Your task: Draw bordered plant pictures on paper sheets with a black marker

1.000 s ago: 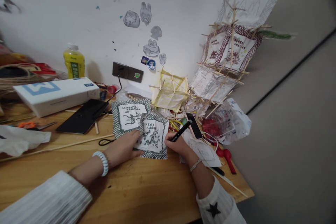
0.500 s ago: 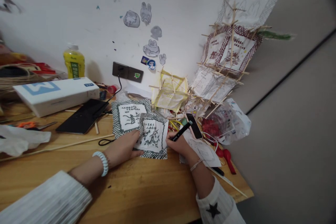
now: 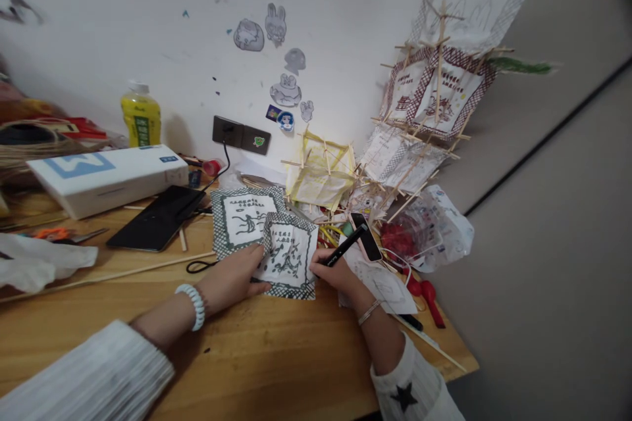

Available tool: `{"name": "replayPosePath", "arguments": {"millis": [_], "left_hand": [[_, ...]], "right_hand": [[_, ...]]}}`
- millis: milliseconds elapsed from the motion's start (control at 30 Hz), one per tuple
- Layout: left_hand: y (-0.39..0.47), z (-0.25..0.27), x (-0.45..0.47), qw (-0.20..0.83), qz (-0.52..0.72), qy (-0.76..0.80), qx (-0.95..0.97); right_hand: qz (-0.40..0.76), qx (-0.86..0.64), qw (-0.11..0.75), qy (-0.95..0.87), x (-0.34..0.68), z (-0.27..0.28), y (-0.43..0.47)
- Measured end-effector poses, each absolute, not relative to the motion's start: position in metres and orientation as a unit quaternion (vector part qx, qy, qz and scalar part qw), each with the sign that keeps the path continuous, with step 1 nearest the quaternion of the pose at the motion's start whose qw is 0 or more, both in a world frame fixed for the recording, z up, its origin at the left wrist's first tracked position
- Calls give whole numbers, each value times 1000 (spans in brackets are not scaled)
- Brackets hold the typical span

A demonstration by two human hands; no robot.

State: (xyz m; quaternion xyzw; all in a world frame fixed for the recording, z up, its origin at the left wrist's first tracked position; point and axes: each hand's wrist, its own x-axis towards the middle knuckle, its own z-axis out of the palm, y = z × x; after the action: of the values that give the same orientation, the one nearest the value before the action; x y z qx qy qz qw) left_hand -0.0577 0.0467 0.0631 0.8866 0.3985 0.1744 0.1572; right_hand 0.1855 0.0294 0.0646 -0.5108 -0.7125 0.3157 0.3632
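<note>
My right hand [image 3: 336,271] pinches a black marker pen [image 3: 346,245], its tip end hidden low by the hand, beside the right edge of a paper drawing [image 3: 286,262]. That sheet carries a green plant picture, some handwriting and a dark cross-hatched border. With fingers and thumb at its left edge, my left hand [image 3: 231,279] grips the sheet. Partly under it lies a second bordered drawing [image 3: 248,205]. To the right of my right hand, a sketched white sheet [image 3: 390,286] lies below a phone [image 3: 366,237].
A stick-framed paper tower [image 3: 437,92] rises at the back right, next to a yellow paper frame [image 3: 323,174]. On the left are a white box [image 3: 108,177], a black tablet-like device [image 3: 153,220], a yellow bottle [image 3: 141,115] and scissors [image 3: 54,234]. A plastic bag [image 3: 444,227] stands right.
My right hand and the marker have shifted very slightly, the marker's upper end now leaning a little further right. My left hand stays on the drawing.
</note>
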Motion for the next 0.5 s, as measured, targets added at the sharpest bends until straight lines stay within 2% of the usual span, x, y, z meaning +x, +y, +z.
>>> {"name": "replayPosePath", "arguments": {"millis": [500], "left_hand": [[47, 63, -57, 154, 176, 400, 886]], "right_hand": [[343, -489, 329, -731, 182, 65, 28]]}}
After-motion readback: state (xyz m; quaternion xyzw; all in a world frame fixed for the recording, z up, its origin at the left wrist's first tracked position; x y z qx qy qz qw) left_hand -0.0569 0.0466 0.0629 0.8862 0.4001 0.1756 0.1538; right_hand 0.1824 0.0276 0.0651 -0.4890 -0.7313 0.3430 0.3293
